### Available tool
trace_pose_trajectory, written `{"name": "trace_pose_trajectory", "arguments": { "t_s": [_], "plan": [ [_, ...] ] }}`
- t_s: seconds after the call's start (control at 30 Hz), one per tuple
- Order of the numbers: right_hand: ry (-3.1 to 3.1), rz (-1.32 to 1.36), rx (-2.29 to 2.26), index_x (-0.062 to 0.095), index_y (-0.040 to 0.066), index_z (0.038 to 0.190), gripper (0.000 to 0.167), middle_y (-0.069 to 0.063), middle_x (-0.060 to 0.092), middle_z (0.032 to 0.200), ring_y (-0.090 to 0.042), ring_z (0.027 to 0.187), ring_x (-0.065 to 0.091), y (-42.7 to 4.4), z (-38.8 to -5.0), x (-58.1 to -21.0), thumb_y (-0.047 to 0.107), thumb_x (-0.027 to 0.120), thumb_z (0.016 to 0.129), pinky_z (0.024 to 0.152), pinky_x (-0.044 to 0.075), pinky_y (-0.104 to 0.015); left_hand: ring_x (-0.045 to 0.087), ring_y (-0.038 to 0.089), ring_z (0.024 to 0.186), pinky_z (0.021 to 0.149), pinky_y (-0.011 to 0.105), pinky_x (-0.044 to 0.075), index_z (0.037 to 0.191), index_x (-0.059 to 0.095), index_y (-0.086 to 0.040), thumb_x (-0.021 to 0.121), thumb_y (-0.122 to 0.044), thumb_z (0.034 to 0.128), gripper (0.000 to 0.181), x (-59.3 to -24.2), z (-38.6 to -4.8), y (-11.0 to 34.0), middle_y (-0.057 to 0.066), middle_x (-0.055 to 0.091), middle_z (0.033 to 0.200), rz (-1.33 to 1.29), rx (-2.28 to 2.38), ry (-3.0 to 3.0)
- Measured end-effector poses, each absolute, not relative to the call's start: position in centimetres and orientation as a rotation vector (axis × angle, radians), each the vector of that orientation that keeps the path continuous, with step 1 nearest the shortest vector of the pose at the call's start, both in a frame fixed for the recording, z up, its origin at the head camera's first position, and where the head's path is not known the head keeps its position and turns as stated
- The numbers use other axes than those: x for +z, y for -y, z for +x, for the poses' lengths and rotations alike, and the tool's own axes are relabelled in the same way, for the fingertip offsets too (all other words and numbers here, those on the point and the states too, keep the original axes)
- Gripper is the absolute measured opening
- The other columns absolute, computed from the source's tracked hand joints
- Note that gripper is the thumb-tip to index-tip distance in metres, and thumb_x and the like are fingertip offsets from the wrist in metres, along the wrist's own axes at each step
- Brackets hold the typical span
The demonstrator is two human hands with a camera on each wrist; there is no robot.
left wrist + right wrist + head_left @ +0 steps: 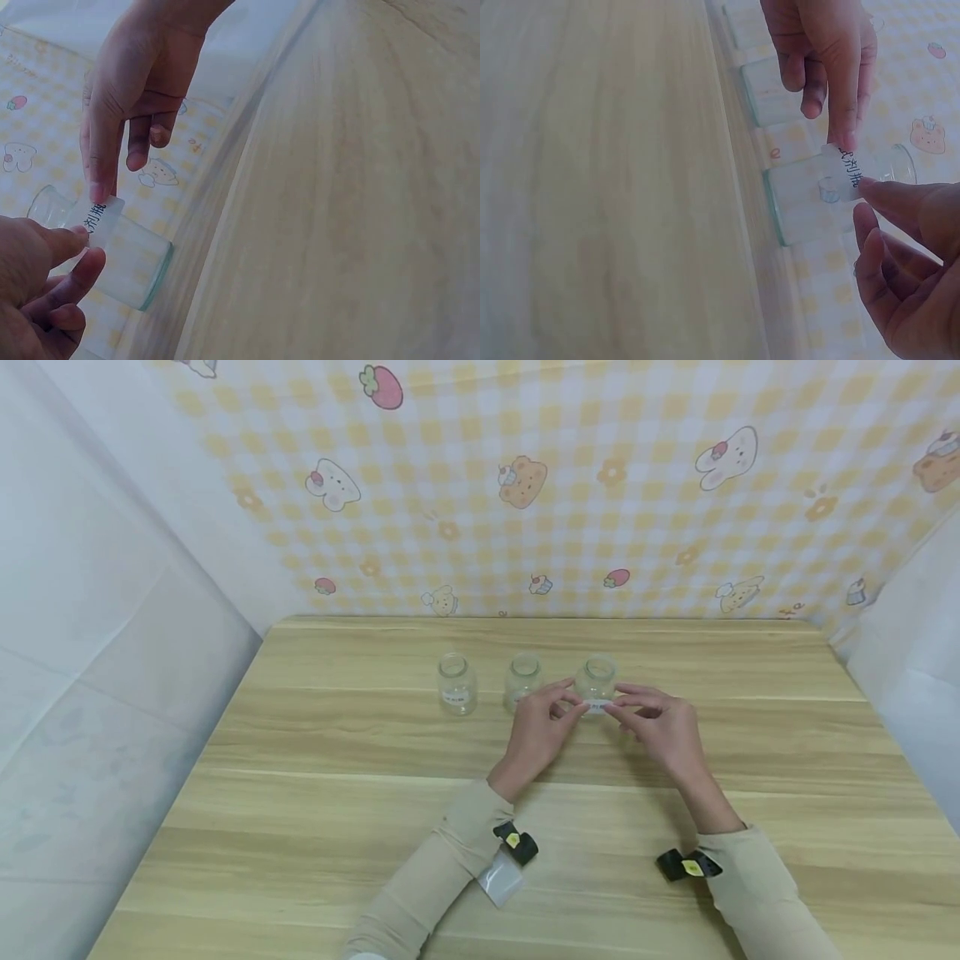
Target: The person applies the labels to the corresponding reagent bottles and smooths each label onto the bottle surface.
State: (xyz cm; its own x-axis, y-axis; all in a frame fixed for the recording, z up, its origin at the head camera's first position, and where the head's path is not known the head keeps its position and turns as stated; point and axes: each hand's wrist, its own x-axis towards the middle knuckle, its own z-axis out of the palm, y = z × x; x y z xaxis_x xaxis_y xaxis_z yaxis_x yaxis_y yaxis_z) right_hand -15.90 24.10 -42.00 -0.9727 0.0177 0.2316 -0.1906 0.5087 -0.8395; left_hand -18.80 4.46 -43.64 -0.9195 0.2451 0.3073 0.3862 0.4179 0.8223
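A white paper label (597, 706) with dark printed characters lies across the front of the rightmost clear glass jar (600, 669). My left hand (538, 728) pinches the left end of this label with thumb and forefinger. At the opposite end, my right hand (670, 731) holds it the same way, thumb on the printed side. The left wrist view shows the label (105, 223) stretched between both thumbs, against or just before the jar (135, 262). Whether its whole back touches the glass I cannot tell. The jar stands upright, mouth uncovered.
To the left stand a middle glass jar (523, 670), partly behind my left hand, and a far-left jar (456, 681) bearing a white label. A small clear plastic packet (500, 878) lies by my left sleeve. A checked cloth (465, 485) hangs behind the wooden table (300, 827).
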Motion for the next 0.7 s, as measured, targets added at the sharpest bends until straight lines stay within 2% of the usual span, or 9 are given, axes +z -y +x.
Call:
{"name": "trace_pose_trajectory", "arguments": {
  "t_s": [0.4,0.7],
  "plan": [
    [2.550,0.119,1.429,0.079,-0.003,0.099,0.017,-0.018,0.071,0.127,-0.031,0.072,0.075,-23.96,-16.00,-42.05,0.013,0.078,0.094,0.052,0.051,-0.019,0.068,0.005,0.068,0.064,0.014,0.052,0.098,0.077,-0.006,0.075,-0.020,0.0976,0.015,-43.50,-18.71,-4.57,0.012,0.068,0.135,-0.554,-1.503,2.520],
    [2.542,0.113,1.431,0.079,-0.004,0.098,0.016,-0.018,0.071,0.126,-0.033,0.072,0.076,-23.80,-15.96,-42.03,0.012,0.079,0.093,0.055,0.052,-0.017,0.067,0.005,0.067,0.065,0.015,0.052,0.098,0.077,-0.006,0.074,-0.020,0.0979,0.015,-43.67,-18.68,-4.61,0.012,0.067,0.136,-0.545,-1.517,2.524]
  ]
}}
